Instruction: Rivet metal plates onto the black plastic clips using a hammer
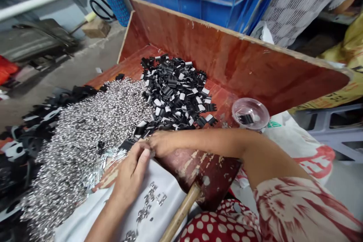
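Observation:
My left hand (133,172) is bent with its thumb and fingers pressed together at the edge of the white cloth (161,177); what it holds is hidden. Against its fingertips lies my right hand (162,143), its fingers curled and blurred beside a dark clip piece (126,144). Just behind both hands is a heap of black clips with white pads (176,94). To the left spreads a large pile of small shiny metal pieces (93,124). Several metal pieces (144,208) also lie on the cloth below the hands.
A red wooden board wall (227,56) closes off the back, with a blue crate (198,3) behind it. A clear round bowl (259,115) with a black clip stands at the right. A wooden stick (183,211) crosses near my lap. Black parts (31,140) lie far left.

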`<action>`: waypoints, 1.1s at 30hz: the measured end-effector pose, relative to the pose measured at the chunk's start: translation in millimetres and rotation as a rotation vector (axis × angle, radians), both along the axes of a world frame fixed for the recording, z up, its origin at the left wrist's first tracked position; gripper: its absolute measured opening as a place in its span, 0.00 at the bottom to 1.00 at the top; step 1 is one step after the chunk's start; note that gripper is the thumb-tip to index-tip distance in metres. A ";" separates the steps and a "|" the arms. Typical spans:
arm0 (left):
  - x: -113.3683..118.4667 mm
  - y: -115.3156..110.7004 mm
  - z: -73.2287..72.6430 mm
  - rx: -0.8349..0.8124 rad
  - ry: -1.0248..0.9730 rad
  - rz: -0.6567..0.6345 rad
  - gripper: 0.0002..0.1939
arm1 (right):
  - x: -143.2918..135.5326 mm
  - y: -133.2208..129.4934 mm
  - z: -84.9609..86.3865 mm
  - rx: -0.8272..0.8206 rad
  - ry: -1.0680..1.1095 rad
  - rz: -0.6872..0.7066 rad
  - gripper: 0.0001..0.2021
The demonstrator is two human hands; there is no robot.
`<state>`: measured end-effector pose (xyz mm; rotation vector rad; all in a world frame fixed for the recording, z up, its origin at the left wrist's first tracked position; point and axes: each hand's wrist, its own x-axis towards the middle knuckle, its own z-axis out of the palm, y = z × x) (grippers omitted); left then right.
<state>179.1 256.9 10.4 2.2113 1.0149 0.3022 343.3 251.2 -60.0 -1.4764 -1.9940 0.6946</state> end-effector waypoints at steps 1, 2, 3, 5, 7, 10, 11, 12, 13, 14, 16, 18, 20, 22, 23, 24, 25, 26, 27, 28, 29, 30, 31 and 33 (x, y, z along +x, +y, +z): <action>-1.3 0.8 -3.0 0.011 0.004 0.018 0.18 | 0.8 8.4 2.7 -0.009 0.016 0.008 0.12; -2.6 1.4 -5.9 0.017 0.007 0.034 0.19 | 2.7 16.4 5.7 -0.015 0.027 0.051 0.10; -3.7 1.8 -8.5 0.018 0.009 0.045 0.19 | 5.3 23.8 8.6 -0.025 0.043 0.105 0.09; -4.9 1.5 -12.1 0.010 0.021 0.049 0.19 | 10.8 35.4 13.4 -0.070 0.111 0.184 0.14; -4.7 0.0 -11.8 -0.010 0.044 0.025 0.18 | 14.8 41.3 15.3 -0.133 0.226 0.249 0.20; -4.8 -0.7 -1.2 0.005 0.075 0.012 0.19 | 16.6 40.9 13.2 -0.178 0.368 0.251 0.21; -6.8 0.6 5.2 0.042 0.078 0.022 0.21 | 16.4 39.4 12.4 -0.178 0.390 0.241 0.21; -10.9 2.7 12.9 0.094 0.077 0.035 0.23 | 15.9 37.6 12.3 -0.179 0.408 0.229 0.21; -17.6 5.3 21.7 0.152 0.076 0.046 0.25 | 15.2 35.4 13.4 -0.181 0.421 0.222 0.21; -27.1 7.8 31.0 0.203 0.077 0.052 0.25 | 14.3 32.9 15.8 -0.186 0.429 0.222 0.21; -54.3 9.4 49.2 0.246 0.094 0.065 0.22 | 11.3 25.2 24.6 -0.186 0.436 0.214 0.21; -88.7 4.4 62.4 0.230 0.119 0.110 0.20 | 5.6 12.8 36.2 -0.117 0.340 0.183 0.19; -123.8 -5.9 66.2 0.205 0.139 0.163 0.19 | -4.6 -3.8 46.3 0.019 0.144 0.169 0.17; -154.0 -17.0 60.1 0.189 0.150 0.187 0.18 | -19.5 -20.7 52.4 0.146 -0.102 0.211 0.15; -165.9 -21.6 54.3 0.178 0.156 0.183 0.18 | -28.2 -28.0 53.9 0.178 -0.216 0.245 0.12; -175.5 -25.1 47.3 0.166 0.163 0.175 0.18 | -37.4 -33.9 54.7 0.194 -0.318 0.270 0.10; -182.6 -27.4 40.0 0.160 0.171 0.165 0.18 | -46.5 -38.4 54.8 0.198 -0.403 0.279 0.08; -187.6 -28.5 32.8 0.155 0.184 0.149 0.18 | -55.1 -41.6 54.6 0.196 -0.465 0.272 0.07; -190.7 -28.5 26.3 0.152 0.202 0.128 0.19 | -62.8 -43.7 54.3 0.192 -0.505 0.247 0.08; -192.5 -27.5 20.8 0.152 0.220 0.105 0.19 | -69.5 -45.0 53.9 0.186 -0.526 0.215 0.10; -193.5 -25.8 16.4 0.154 0.236 0.083 0.20 | -75.1 -45.7 53.6 0.179 -0.539 0.184 0.12; -194.1 -23.8 13.0 0.157 0.248 0.067 0.20 | -79.6 -45.9 53.4 0.171 -0.555 0.154 0.14; -194.7 -21.7 10.4 0.159 0.254 0.058 0.20 | -83.1 -45.9 53.3 0.161 -0.570 0.131 0.15; -196.5 -18.4 6.5 0.160 0.257 0.075 0.18 | -88.6 -44.5 53.4 0.136 -0.596 0.102 0.14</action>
